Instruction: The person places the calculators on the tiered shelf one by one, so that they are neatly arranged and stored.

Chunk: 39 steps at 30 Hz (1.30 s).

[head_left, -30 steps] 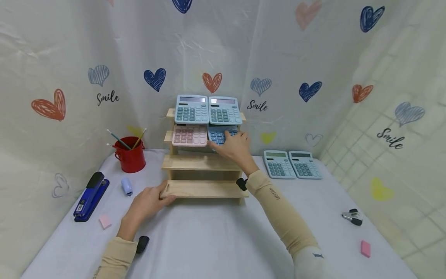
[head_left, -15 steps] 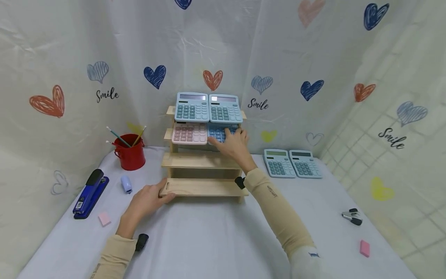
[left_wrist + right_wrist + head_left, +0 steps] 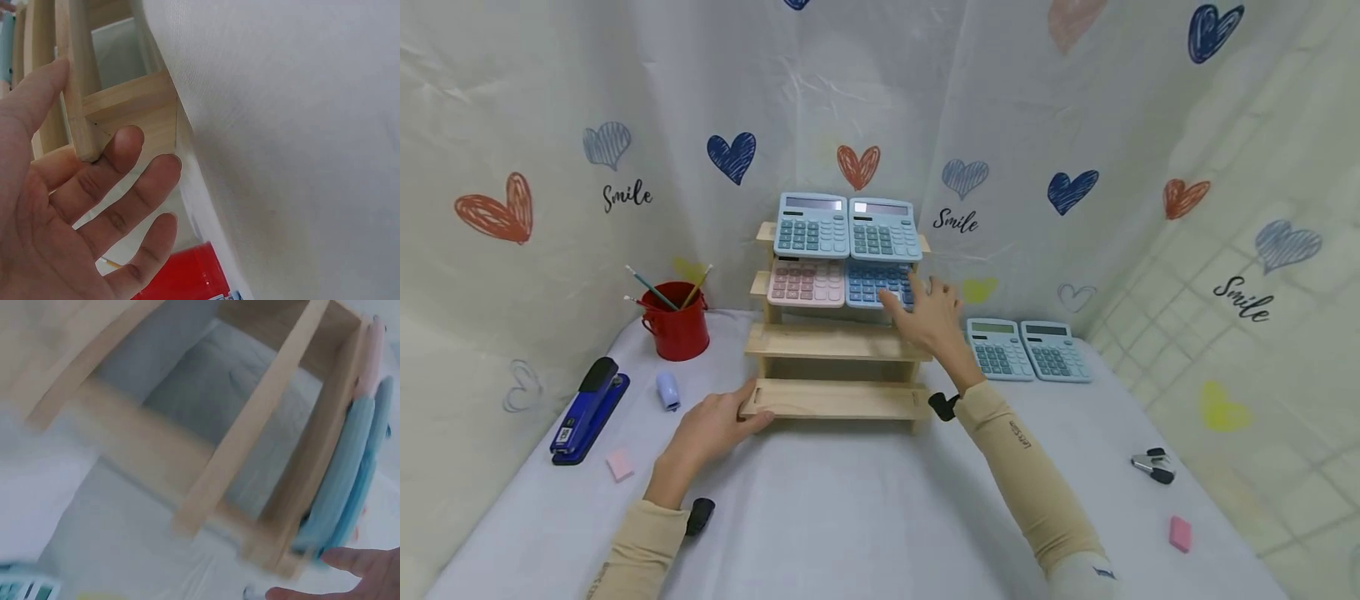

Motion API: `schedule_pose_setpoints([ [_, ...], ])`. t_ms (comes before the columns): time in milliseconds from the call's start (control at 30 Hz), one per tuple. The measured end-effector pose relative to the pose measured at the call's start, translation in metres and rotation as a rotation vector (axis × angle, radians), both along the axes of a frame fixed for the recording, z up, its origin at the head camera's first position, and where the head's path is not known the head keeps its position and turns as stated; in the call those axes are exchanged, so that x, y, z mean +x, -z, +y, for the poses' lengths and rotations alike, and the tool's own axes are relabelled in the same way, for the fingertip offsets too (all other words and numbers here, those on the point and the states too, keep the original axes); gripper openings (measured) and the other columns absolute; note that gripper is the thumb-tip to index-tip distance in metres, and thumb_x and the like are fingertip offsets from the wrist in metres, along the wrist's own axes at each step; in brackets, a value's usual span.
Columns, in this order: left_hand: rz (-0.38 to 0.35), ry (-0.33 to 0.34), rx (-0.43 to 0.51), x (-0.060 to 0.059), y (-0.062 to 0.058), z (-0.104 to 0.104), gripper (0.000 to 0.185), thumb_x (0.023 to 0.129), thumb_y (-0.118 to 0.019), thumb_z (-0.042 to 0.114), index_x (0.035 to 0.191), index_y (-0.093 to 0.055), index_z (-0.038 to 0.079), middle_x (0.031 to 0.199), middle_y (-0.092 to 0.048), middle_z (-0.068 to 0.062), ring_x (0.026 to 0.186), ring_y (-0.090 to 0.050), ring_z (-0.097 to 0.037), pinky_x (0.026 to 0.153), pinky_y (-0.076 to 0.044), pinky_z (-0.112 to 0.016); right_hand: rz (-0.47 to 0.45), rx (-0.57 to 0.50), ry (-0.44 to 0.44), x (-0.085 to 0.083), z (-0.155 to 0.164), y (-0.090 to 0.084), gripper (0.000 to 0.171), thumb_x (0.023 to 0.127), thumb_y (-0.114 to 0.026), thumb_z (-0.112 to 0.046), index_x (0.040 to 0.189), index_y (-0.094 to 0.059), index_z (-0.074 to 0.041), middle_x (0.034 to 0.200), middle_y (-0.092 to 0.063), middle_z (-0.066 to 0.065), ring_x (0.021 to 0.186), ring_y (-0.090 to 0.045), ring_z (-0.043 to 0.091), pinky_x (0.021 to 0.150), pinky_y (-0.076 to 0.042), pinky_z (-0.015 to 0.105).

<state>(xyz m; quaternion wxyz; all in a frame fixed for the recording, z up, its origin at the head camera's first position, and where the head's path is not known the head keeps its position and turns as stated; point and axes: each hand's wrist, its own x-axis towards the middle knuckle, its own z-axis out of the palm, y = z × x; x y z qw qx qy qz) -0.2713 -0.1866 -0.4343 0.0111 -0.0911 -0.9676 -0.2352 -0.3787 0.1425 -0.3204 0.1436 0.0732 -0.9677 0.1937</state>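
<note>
The left hand (image 3: 711, 429) rests with straight fingers against the bottom-left corner of the tiered pale wooden rack (image 3: 835, 342) on the white-clothed bench (image 3: 865, 508). The right hand (image 3: 934, 312), fingers loosely spread, holds nothing beside the darker blue calculator (image 3: 876, 283) (second tier, next to a pink calculator (image 3: 807, 282)).

There were 6 calculators (image 3: 812, 225), 2 pink erasers (image 3: 1180, 533), 1 wooden rack (image 3: 835, 343), 1 red cup (image 3: 677, 328) and 1 blue stapler (image 3: 587, 410).

Head view high, forward-down; wrist views close; all share wooden rack (image 3: 835, 333).
</note>
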Motion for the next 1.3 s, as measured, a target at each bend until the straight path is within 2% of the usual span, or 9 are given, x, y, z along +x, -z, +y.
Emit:
schedule_pose_setpoints([
  [133, 0.009, -0.003, -0.004, 0.0, -0.002, -0.005, 0.081, 0.094, -0.064, 0.052, 0.153, -0.039, 0.003, 0.124, -0.065, -0.029, 0.089, -0.057, -0.025, 0.069, -0.044, -0.036, 0.007, -0.039, 0.021, 0.001, 0.036, 0.003, 0.083, 0.098, -0.031, -0.071, 0.158, -0.031, -0.014, 0.159, -0.028, 0.029, 0.145, -0.022, 0.054, 0.111, -0.018, 0.071],
  [233, 0.004, -0.007, 0.003, 0.001, -0.004, -0.007, 0.082, 0.094, -0.064, 0.052, 0.154, -0.038, 0.003, 0.125, -0.065, -0.029, 0.089, -0.056, -0.025, 0.068, -0.043, -0.035, -0.031, -0.034, 0.072, -0.006, 0.069, 0.017, 0.084, 0.098, -0.032, -0.069, 0.158, -0.028, -0.01, 0.158, -0.026, 0.032, 0.145, -0.018, 0.056, 0.112, -0.015, 0.074],
  [367, 0.001, -0.013, 0.017, 0.001, -0.006, -0.01, 0.083, 0.094, -0.065, 0.051, 0.154, -0.037, 0.003, 0.102, -0.069, -0.021, 0.085, -0.053, -0.024, 0.064, -0.039, -0.032, -0.147, 0.056, 0.124, -0.018, 0.115, 0.048, 0.09, 0.098, -0.034, -0.069, 0.159, -0.022, -0.003, 0.156, -0.024, 0.04, 0.141, -0.018, 0.065, 0.11, -0.017, 0.077],
  [467, 0.0, -0.011, 0.021, 0.002, -0.006, -0.011, 0.082, 0.094, -0.064, 0.051, 0.155, -0.036, 0.002, 0.081, -0.061, -0.011, 0.083, -0.052, -0.023, 0.062, -0.037, -0.031, -0.267, 0.104, 0.143, -0.025, 0.143, 0.07, 0.097, 0.097, -0.038, -0.068, 0.158, -0.016, 0.003, 0.155, -0.019, 0.045, 0.14, -0.017, 0.069, 0.111, -0.02, 0.077],
  [567, -0.007, -0.008, 0.026, 0.003, -0.006, -0.011, 0.082, 0.094, -0.065, 0.05, 0.155, -0.036, 0.003, 0.076, -0.057, -0.009, 0.081, -0.052, -0.023, 0.062, -0.037, -0.031, -0.362, 0.106, 0.146, -0.031, 0.161, 0.085, 0.103, 0.095, -0.04, -0.07, 0.158, -0.011, 0.006, 0.156, -0.012, 0.046, 0.14, -0.012, 0.071, 0.111, -0.02, 0.076],
  [800, -0.001, 0.005, 0.024, 0.002, -0.002, -0.005, 0.08, 0.094, -0.065, 0.05, 0.153, -0.039, 0.003, 0.108, -0.069, -0.023, 0.085, -0.054, -0.024, 0.066, -0.041, -0.034, -0.491, 0.127, 0.148, -0.041, 0.182, 0.097, 0.109, 0.093, -0.043, -0.072, 0.158, -0.007, 0.007, 0.155, -0.001, 0.048, 0.136, 0.001, 0.077, 0.108, -0.015, 0.081],
  [933, -0.026, 0.003, 0.019, -0.001, 0.001, 0.001, 0.082, 0.093, -0.065, 0.052, 0.154, -0.038, 0.006, 0.095, -0.067, -0.016, 0.086, -0.053, -0.023, 0.065, -0.04, -0.033, -0.527, 0.124, 0.168, -0.045, 0.193, 0.102, 0.111, 0.09, -0.049, -0.074, 0.159, -0.009, 0.003, 0.155, 0.0, 0.049, 0.135, 0.001, 0.078, 0.105, -0.019, 0.083],
  [1067, -0.047, -0.006, 0.02, 0.0, 0.001, 0.005, 0.083, 0.092, -0.066, 0.053, 0.155, -0.037, 0.007, 0.076, -0.056, -0.006, 0.083, -0.051, -0.022, 0.062, -0.037, -0.032, -0.558, 0.12, 0.194, -0.047, 0.195, 0.106, 0.111, 0.087, -0.055, -0.074, 0.16, -0.012, -0.003, 0.151, -0.001, 0.052, 0.136, -0.001, 0.077, 0.106, -0.02, 0.081],
  [1300, -0.023, -0.017, 0.007, 0.001, -0.002, 0.001, 0.081, 0.093, -0.065, 0.052, 0.154, -0.038, 0.006, 0.077, -0.057, -0.008, 0.083, -0.051, -0.023, 0.062, -0.036, -0.032, -0.581, 0.155, 0.143, -0.049, 0.184, 0.104, 0.109, 0.088, -0.054, -0.072, 0.162, -0.007, -0.007, 0.154, -0.004, 0.049, 0.136, 0.001, 0.077, 0.106, -0.019, 0.082],
])
